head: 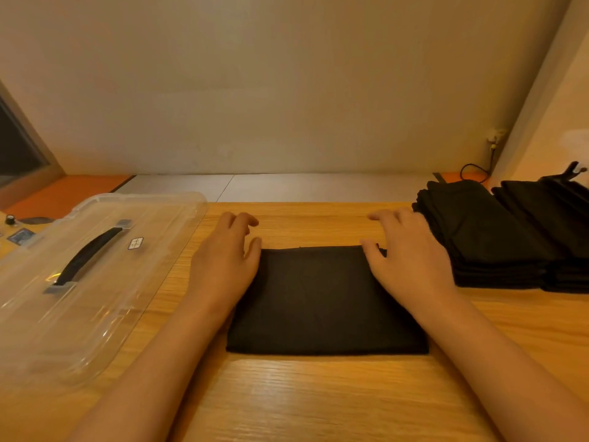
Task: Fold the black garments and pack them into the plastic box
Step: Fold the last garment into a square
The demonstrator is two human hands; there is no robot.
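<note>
A black garment [322, 301] lies folded into a flat rectangle in the middle of the wooden table [318, 397]. My left hand [223, 260] rests at the garment's far left corner, fingers relaxed, thumb touching the cloth edge. My right hand [408, 253] lies on the far right corner, fingers spread and loosely bent. The clear plastic box [127, 282] stands at the left with its lid closed and a black handle [89, 255] on top.
Two piles of folded black garments [497, 240] sit at the right of the table, close to my right hand. Small dark items lie at the far left edge beside the box. A black cable [475, 173] hangs in the back right corner by the wall.
</note>
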